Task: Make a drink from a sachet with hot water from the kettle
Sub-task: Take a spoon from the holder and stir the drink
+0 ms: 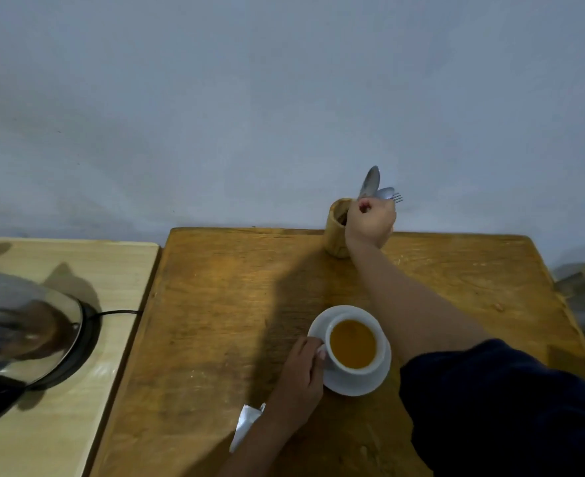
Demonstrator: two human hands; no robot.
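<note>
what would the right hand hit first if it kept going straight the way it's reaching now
The right hand reaches away from the person, over the wooden cup and onto the cutlery standing in it. Straight on, past those, it would likely meet the wall just behind, though depth is hard to judge.

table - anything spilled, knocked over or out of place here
Nothing spilled: the cup sits upright on its saucer, liquid inside. The one stray item is the torn white sachet lying on the table by the left hand's wrist. The right hand is at the wooden cutlery holder, which stands upright.
</note>
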